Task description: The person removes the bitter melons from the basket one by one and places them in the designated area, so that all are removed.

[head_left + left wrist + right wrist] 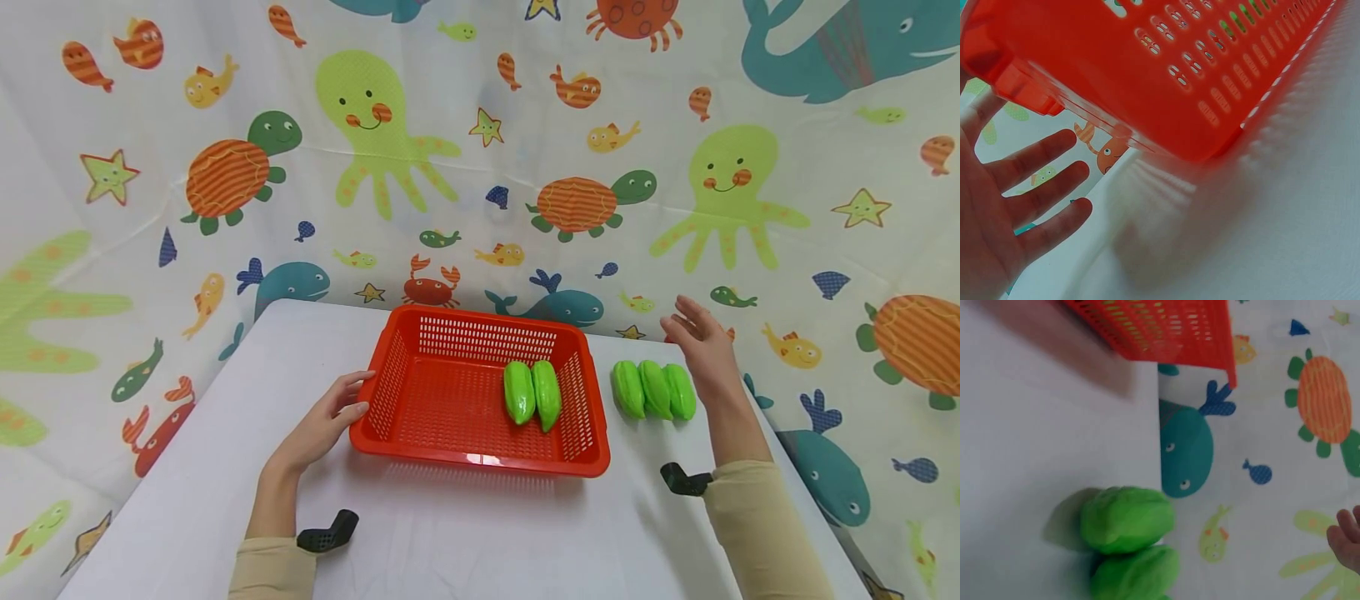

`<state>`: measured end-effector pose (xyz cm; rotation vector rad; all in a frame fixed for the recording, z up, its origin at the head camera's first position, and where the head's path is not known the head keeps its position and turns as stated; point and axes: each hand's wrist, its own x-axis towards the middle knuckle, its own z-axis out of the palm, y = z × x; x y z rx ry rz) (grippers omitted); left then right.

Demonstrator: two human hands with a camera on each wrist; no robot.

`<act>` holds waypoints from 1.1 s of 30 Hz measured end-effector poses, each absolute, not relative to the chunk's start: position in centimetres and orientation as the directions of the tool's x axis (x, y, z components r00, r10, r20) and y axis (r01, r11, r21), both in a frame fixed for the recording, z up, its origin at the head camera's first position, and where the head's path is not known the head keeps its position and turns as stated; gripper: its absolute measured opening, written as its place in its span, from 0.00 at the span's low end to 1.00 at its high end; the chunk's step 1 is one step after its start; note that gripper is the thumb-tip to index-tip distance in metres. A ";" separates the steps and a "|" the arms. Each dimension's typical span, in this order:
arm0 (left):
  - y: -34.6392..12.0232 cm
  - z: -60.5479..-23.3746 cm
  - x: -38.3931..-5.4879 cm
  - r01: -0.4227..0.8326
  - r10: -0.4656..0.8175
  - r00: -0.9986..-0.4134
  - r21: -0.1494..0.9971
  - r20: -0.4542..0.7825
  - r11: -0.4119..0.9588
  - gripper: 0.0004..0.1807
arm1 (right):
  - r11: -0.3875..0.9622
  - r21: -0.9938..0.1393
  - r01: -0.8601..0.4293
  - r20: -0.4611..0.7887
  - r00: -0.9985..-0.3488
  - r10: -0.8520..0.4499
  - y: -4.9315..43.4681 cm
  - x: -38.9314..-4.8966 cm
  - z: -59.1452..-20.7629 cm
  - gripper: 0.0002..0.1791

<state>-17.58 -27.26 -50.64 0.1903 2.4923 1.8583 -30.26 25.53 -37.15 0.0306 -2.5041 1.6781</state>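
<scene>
A red plastic basket (480,458) with slotted walls sits mid-table. Inside it, toward the right end, two bright green, plump, ridged fruit-shaped pieces (519,392) lie side by side. My left hand (330,421) is at the basket's left rim; in the left wrist view its fingers (1047,187) are spread and fairly straight beside the basket wall. To the right of the basket, three more green fruit-shaped pieces (655,390) lie in a row. Raised just beyond their right side is my right hand (705,346), fingers loosely bent and holding nothing.
The white table (480,542) narrows toward its back edge. A curtain (480,167) printed with sea animals hangs behind it and along both sides. Small black devices (327,533) sit at both wrists, by the beige sleeves (757,525).
</scene>
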 end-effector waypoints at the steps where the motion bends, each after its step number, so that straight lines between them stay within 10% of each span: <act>1: -27.3 -50.7 -17.6 0.083 0.114 -0.992 0.956 0.052 0.280 0.31 | 0.381 -0.920 -0.094 0.122 -0.991 0.050 25.3 -30.1 -36.9 0.39; 33: -27.3 -50.7 -17.7 0.083 0.121 -0.991 0.958 0.051 0.274 0.30 | 0.222 -0.953 -0.205 0.196 -0.979 -0.060 18.5 -27.7 -32.2 0.35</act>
